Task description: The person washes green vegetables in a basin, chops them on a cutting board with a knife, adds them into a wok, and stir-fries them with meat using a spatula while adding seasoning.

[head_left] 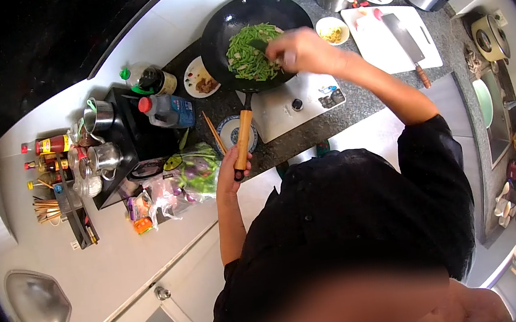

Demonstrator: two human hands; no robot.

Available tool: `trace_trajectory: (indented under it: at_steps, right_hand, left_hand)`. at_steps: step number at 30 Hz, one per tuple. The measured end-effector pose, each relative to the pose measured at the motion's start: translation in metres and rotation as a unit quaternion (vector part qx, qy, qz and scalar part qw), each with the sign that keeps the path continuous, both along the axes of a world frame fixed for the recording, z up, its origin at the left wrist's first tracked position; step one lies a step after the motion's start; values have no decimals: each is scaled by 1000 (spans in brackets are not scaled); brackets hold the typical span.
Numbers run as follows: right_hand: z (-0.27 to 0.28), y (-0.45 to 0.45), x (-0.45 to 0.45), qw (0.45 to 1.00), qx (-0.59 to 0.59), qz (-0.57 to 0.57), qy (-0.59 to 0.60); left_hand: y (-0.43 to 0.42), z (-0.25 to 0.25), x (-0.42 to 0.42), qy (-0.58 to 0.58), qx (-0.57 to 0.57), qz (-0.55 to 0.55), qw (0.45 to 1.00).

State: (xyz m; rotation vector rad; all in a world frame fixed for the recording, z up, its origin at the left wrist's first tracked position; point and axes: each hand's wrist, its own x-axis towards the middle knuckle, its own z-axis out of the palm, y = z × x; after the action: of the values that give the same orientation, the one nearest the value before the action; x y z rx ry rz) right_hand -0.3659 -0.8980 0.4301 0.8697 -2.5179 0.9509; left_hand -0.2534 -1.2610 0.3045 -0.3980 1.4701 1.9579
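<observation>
My left hand (232,170) is closed around the light wooden handle (243,138) of a black wok (217,29). Chopped green beans (249,54) with small pale pieces lie in the wok. Over the wok's right side is my right hand (298,51), its fingers closed on something dark green whose shape is hard to make out. A patterned bowl (251,141) and a pair of chopsticks (214,131) are beside the wok handle.
Right of the wok are a small yellow-filled dish (332,31), a steel pot (335,4) and a cleaver (403,38) on a white board (426,46). Left are a meat plate (191,79), a jug (166,111) and vegetable bags (199,171).
</observation>
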Motion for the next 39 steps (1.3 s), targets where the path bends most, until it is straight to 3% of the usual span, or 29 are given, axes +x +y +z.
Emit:
trace_trajectory:
  at_steps: [1, 2, 3, 6, 12, 14, 16, 20, 21, 25, 29, 32, 36, 39]
  right_hand:
    - [3, 10, -9, 994, -86, -68, -24]
    - [9, 24, -14, 978, -120, -121, -124]
    - [-28, 43, -37, 952, -249, -94, -150]
    - [-56, 74, -50, 937, -285, -154, -128]
    - [-25, 88, -19, 951, -208, -186, -134]
    - [-16, 81, -11, 946, -199, -197, -160]
    - [-30, 77, -11, 933, -284, -167, -148]
    - [-41, 78, -4, 912, -302, -180, -212]
    - [-52, 76, -5, 899, -363, -150, -192]
    - [-80, 60, -9, 882, -399, -155, -200]
    - [-73, 59, 1, 857, -468, -170, -133]
    - [-111, 60, -12, 870, -426, -208, -133]
    - [-109, 34, 38, 869, -407, -254, -121]
    - [-125, 10, 83, 808, -487, -251, -215]
  left_hand:
    - [1, 1, 2, -3, -6, 10, 1000]
    - [2, 1, 4, -5, -7, 12, 1000]
    - [2, 0, 5, -4, -2, 24, 1000]
    - [-1, -4, 8, -6, -10, 43, 999]
    - [-5, -14, 21, -45, -29, 95, 994]
    - [-11, -29, 26, -53, -12, 157, 986]
    - [-16, -37, 31, -57, -8, 187, 981]
    - [-25, -51, 41, -84, 31, 233, 968]
    - [-22, -47, 42, -84, 29, 235, 968]
    - [-15, -36, 44, -91, 28, 230, 969]
    - [-31, -48, 37, -82, 24, 201, 976]
    - [-52, -73, 39, -87, 56, 185, 977]
    - [-67, -78, 53, -70, 44, 188, 979]
    - [-95, -106, 75, -58, 5, 143, 988]
